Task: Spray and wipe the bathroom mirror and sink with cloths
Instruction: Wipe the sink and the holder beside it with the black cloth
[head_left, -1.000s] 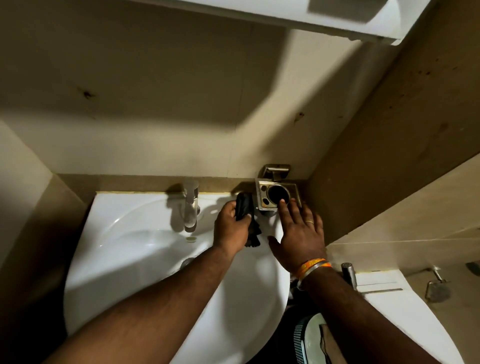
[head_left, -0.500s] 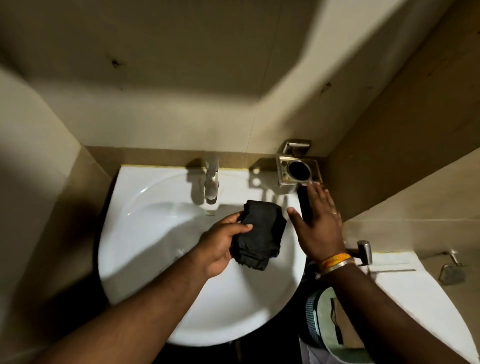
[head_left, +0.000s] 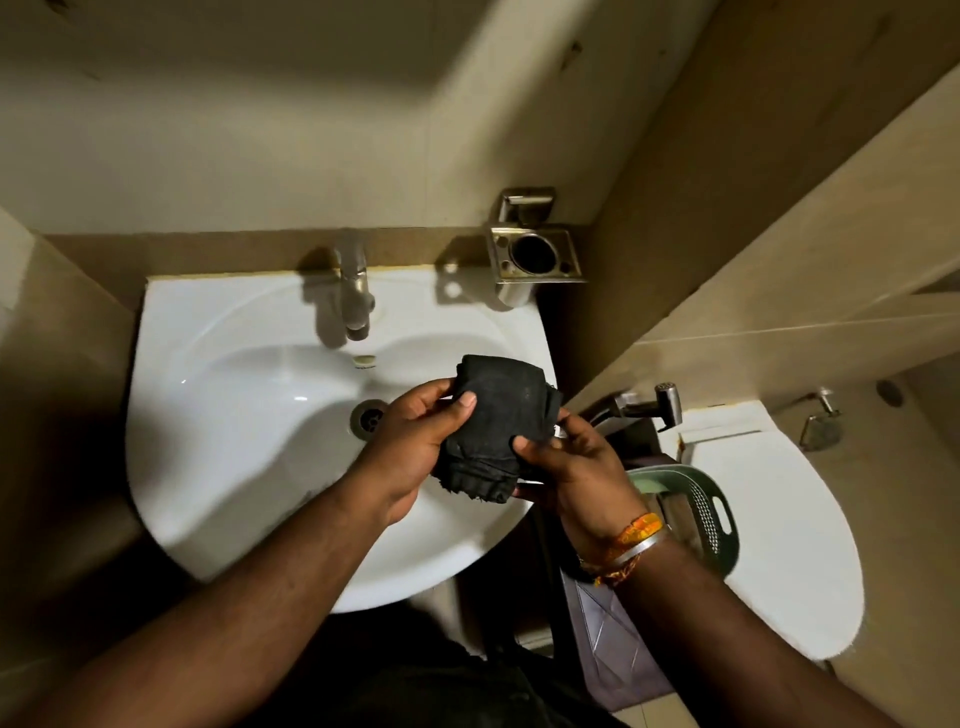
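Over the right side of the sink (head_left: 223, 467), I see the black cloth (head_left: 496, 415) bunched up and held between both hands above the basin. My left hand (head_left: 415, 447) grips its left edge, thumb pressed on the front of the fabric and fingers curled behind it. My right hand (head_left: 566, 467) pinches the lower right part, thumb on top and the other fingers hidden under the cloth. A frayed corner hangs below the hands. On the right wrist I can see an orange thread and a metal bangle (head_left: 631, 545). Behind the cloth the drain (head_left: 368, 418) sits in the bowl, and the steel faucet (head_left: 353, 291) stands at the back rim. A square metal holder (head_left: 535, 257) is fixed to the wall by the sink's back right corner. To the right are a spray nozzle (head_left: 665, 402), a green plastic basket (head_left: 701, 514) and the white toilet lid (head_left: 779, 545).
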